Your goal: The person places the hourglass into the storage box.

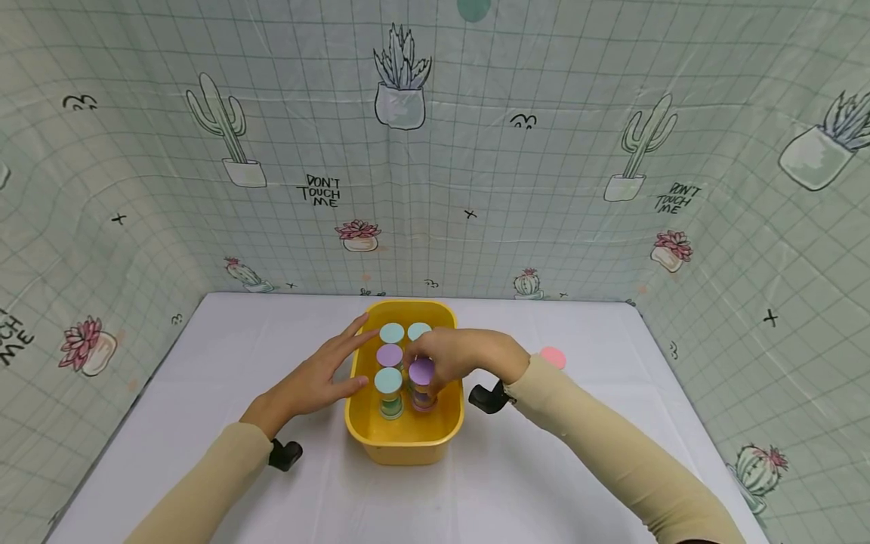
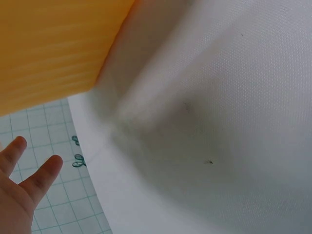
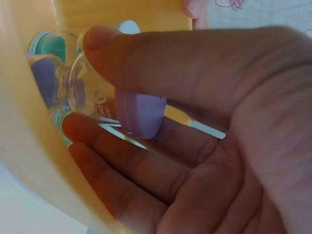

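Observation:
A yellow tub (image 1: 408, 432) holds several small clear jars with pale teal or purple lids. My right hand (image 1: 454, 353) reaches over its right side and holds a purple-lidded jar (image 1: 421, 372). In the right wrist view, the thumb lies on one side of that jar (image 3: 140, 114) and the fingers curl round the other. Beside it stands a teal-lidded jar (image 1: 389, 384), with another purple lid (image 1: 390, 354) behind. My left hand (image 1: 316, 378), fingers spread, is at the tub's left rim; in the left wrist view its fingers are extended near the tub's wall (image 2: 53, 48).
A pink round top (image 1: 553, 357) shows on the white tabletop (image 1: 544, 468), just beyond my right forearm. Two more teal lids (image 1: 392, 333) sit toward the tub's far end. A grid-patterned cloth (image 1: 435, 189) with printed cacti rises behind and at both sides.

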Demonstrator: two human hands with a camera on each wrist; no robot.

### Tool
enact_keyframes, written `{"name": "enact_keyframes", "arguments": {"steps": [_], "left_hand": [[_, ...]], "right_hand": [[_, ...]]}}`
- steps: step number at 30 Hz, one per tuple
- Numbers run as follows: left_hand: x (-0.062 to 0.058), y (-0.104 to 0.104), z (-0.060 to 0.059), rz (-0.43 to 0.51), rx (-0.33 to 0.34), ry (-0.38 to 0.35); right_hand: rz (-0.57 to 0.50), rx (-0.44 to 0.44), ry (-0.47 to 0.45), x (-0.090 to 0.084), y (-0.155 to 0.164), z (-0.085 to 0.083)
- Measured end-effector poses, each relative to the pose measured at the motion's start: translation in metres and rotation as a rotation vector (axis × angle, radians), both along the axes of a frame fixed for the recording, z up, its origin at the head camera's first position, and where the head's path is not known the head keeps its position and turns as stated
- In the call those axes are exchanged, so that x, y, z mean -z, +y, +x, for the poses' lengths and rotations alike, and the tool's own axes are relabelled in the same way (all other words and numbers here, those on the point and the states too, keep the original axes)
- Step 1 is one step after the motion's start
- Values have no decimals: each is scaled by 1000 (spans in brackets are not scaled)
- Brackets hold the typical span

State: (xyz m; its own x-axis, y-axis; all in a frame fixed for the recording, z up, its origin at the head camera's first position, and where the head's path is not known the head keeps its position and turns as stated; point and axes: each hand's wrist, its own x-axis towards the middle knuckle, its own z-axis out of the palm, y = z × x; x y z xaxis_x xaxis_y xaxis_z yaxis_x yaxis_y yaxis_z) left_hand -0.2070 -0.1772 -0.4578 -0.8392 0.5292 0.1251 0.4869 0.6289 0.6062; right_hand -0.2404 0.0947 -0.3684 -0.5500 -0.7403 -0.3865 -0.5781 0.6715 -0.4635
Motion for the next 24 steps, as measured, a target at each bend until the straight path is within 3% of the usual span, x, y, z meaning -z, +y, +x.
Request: {"name": "enact_keyframes", "arguments": {"steps": [8,24], "left_hand": [[-1,0,0,-4,-3,-10],[0,-1,-1,11,12,-12]], "right_hand": [[0,26,21,7,-7,3],[101,4,24,17,-17,5]]}}
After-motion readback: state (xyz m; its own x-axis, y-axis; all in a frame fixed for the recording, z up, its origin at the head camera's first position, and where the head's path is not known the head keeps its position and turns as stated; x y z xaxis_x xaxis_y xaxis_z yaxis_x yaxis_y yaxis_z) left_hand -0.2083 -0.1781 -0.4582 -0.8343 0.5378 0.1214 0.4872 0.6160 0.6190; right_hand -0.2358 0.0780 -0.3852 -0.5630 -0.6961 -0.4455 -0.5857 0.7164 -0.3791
